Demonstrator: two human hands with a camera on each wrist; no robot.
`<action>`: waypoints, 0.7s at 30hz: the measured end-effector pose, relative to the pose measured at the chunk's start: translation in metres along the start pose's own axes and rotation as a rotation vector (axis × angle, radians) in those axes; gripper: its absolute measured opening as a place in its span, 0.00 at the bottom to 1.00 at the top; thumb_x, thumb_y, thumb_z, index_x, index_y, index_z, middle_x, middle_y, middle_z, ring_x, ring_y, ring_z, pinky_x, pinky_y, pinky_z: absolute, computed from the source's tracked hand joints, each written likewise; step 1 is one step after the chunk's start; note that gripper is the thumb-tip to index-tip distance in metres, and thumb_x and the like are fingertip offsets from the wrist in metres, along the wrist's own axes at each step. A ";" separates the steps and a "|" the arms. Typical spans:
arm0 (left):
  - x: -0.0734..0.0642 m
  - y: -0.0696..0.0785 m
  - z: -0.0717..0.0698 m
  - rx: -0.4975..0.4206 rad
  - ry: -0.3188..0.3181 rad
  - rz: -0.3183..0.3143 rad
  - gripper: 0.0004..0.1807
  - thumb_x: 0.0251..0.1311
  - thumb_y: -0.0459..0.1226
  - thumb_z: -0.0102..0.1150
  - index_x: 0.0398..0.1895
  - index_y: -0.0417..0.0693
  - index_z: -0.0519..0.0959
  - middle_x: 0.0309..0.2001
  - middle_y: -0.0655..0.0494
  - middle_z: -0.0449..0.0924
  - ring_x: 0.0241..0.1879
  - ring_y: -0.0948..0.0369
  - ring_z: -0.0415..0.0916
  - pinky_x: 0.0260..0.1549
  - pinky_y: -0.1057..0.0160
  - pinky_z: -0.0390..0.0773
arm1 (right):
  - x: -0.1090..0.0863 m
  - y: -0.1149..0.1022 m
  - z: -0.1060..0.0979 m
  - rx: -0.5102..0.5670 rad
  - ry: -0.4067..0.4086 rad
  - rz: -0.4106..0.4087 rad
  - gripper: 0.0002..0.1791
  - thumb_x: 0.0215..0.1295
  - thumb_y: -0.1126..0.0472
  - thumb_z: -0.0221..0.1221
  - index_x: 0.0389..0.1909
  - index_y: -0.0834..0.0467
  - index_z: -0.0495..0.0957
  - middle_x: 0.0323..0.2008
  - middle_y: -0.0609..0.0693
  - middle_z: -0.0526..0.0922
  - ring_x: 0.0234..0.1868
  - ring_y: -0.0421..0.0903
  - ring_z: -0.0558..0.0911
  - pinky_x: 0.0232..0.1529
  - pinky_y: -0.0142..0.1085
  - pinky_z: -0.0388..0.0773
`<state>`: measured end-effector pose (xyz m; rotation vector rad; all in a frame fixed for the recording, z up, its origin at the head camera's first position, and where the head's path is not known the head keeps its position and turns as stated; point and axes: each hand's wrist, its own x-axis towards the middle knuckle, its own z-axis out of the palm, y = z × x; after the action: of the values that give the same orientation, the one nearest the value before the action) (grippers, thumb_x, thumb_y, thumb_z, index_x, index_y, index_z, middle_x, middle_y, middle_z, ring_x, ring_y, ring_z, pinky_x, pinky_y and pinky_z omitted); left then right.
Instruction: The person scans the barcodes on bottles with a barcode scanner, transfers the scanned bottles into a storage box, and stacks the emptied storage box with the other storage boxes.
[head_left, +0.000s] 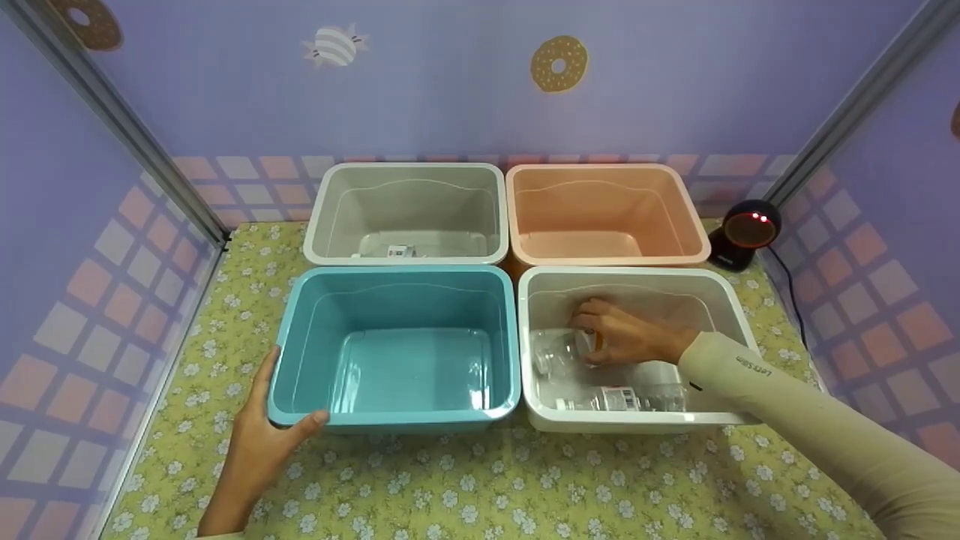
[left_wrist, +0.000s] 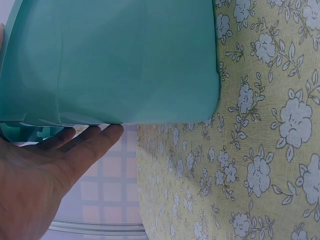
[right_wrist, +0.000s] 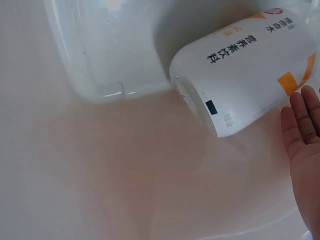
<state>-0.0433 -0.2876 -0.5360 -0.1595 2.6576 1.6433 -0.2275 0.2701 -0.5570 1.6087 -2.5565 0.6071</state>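
My left hand (head_left: 259, 435) rests at the near left corner of the blue bin (head_left: 394, 271). Its thumb lies over the front rim, while the fairly straight fingers (left_wrist: 95, 147) touch the outer side wall. Inside the near right white bin (head_left: 637, 426), my right hand (head_left: 626, 334) bends its fingers and thumb about a plastic bottle (right_wrist: 245, 75) with a white and orange label. Beside that hand, a clear bottle part (head_left: 555, 354) shows. Another clear bottle (head_left: 619, 399) with a barcode label lies along the bin's front wall.
Behind stand a grey-white bin (head_left: 409, 260) with a small labelled item (head_left: 400, 250) inside and an orange bin (head_left: 607, 260). A black scanner (head_left: 742, 232) with red lights and a cable is at the back right. Walls enclose the flowered tablecloth (head_left: 465, 487) on three sides.
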 end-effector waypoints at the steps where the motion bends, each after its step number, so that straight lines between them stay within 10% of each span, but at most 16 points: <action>1: 0.000 0.000 0.000 0.000 0.002 0.000 0.64 0.70 0.44 0.77 0.93 0.73 0.37 0.85 0.27 0.52 0.67 0.27 0.76 0.51 0.52 0.88 | 0.000 0.000 0.001 0.004 0.000 -0.002 0.26 0.49 0.64 0.79 0.50 0.71 0.86 0.44 0.59 0.83 0.44 0.53 0.79 0.46 0.48 0.79; 21: -0.002 0.001 0.000 0.022 0.018 0.009 0.64 0.68 0.45 0.78 0.93 0.71 0.39 0.82 0.26 0.58 0.66 0.27 0.78 0.49 0.53 0.88 | 0.001 0.001 0.006 0.029 -0.037 0.011 0.23 0.41 0.71 0.74 0.44 0.66 0.87 0.42 0.59 0.83 0.42 0.51 0.78 0.40 0.44 0.79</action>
<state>-0.0416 -0.2869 -0.5351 -0.1633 2.6916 1.6223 -0.2276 0.2677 -0.5623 1.6313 -2.5965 0.6238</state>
